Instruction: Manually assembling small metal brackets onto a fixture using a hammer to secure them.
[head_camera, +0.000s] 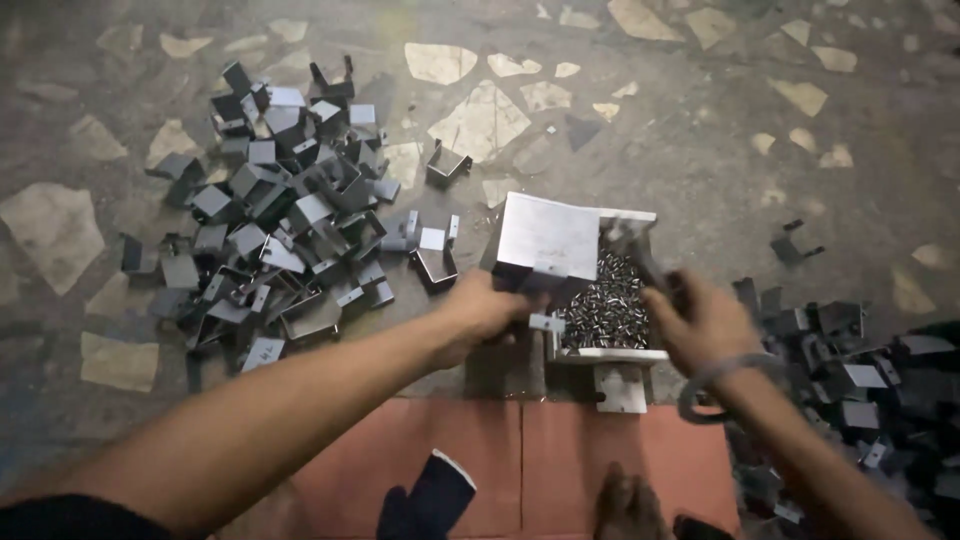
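My left hand (482, 312) grips a small bent metal bracket (546, 321) at the near left edge of a white open box (612, 355) filled with small dark pins (603, 300). My right hand (700, 322) is blurred at the box's right side and holds a thin dark tool (640, 260) that reaches over the pins. A bangle hangs on that wrist. A flat grey metal sheet (547, 237) leans over the box's far left corner.
A large heap of grey bent brackets (280, 210) lies on the mottled stone floor to the left. A darker heap of brackets (850, 380) sits at right. A red tile strip (560, 450) runs in front, with my feet (625, 505) at its near edge.
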